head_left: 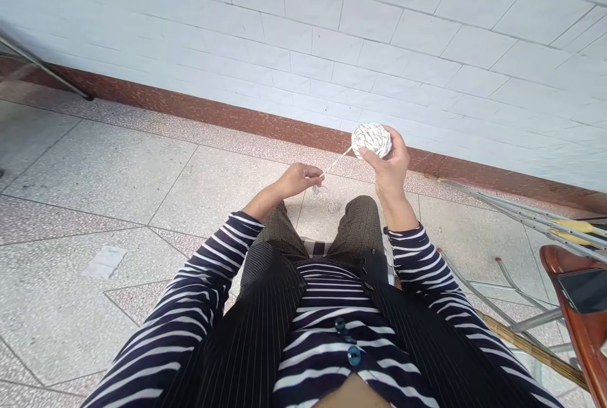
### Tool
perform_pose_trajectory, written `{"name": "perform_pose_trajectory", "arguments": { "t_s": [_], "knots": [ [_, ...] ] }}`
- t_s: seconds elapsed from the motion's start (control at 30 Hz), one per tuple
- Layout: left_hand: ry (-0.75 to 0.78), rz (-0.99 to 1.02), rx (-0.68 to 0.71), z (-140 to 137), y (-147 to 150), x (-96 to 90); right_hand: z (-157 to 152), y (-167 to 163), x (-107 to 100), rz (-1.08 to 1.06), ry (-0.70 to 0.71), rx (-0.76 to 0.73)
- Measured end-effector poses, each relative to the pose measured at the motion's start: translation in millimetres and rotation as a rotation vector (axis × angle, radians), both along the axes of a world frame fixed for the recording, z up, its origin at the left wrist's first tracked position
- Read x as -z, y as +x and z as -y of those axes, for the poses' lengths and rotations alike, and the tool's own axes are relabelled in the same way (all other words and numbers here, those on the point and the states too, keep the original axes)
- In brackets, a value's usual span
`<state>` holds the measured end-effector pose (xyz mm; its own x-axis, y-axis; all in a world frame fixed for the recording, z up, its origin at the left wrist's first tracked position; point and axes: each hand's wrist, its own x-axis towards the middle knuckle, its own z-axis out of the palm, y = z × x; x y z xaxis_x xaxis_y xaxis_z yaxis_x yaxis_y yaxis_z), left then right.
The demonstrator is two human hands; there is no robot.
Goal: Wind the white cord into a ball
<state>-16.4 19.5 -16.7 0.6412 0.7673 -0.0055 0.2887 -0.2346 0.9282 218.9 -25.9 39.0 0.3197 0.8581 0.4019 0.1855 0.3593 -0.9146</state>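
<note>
Where the dark-flecked white yarn ball (371, 137) sits: in my right hand (394, 164), at 2 o'clock from mid-view.
Right hand: half open, curved around the ball, thumb at its 6 o'clock edge, fingers wrapping its 3 o'clock side.
Left hand (298, 180): at 8 o'clock from the ball, fingers nearly closed, thumb and fingertips pinching a strand.
Strand (337, 161): drawn straight from the ball to my pinch.
Speckled ball (333, 207): at 4 o'clock from my left hand, seen between my knees (361, 215) against the terrazzo floor (237, 186).
White sheet (107, 261): flat on the floor, at 8 o'clock.
Tiled wall (303, 28): toward 12 o'clock, above a red-brown baseboard (213, 112).
Wooden armrest (576, 335): at 4 o'clock.
</note>
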Motion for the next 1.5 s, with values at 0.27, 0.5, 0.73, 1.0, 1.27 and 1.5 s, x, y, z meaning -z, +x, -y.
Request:
{"name": "perform_pose_trajectory", "arguments": {
  "t_s": [0.27,0.5,0.73,1.0,1.27,1.5],
  "knots": [
    [-0.266,0.185,-0.254,-15.9,-14.7,38.8,11.8,12.3,-17.3,-0.091,0.064,0.007],
    [-0.415,0.520,-0.495,-17.2,-10.2,36.7,30.4,-7.4,-13.4,-0.263,-0.109,-0.151],
    [-0.335,0.445,-0.502,-17.0,-2.8,52.1,41.5,-4.1,-15.2,-0.384,-0.278,-0.257],
    [-0.016,-0.102,-0.533,-22.2,-19.5,82.4,48.3,11.7,-23.6,-0.346,-0.394,-0.333],
    [0.045,-0.199,-0.531,-30.4,-43.1,92.9,72.4,24.5,-60.9,-0.318,-0.337,-0.432],
    [-0.039,-0.230,-0.578,-38.4,-45.4,106.7,65.8,24.3,-81.3,-0.213,-0.329,-0.391]
  ]
}}
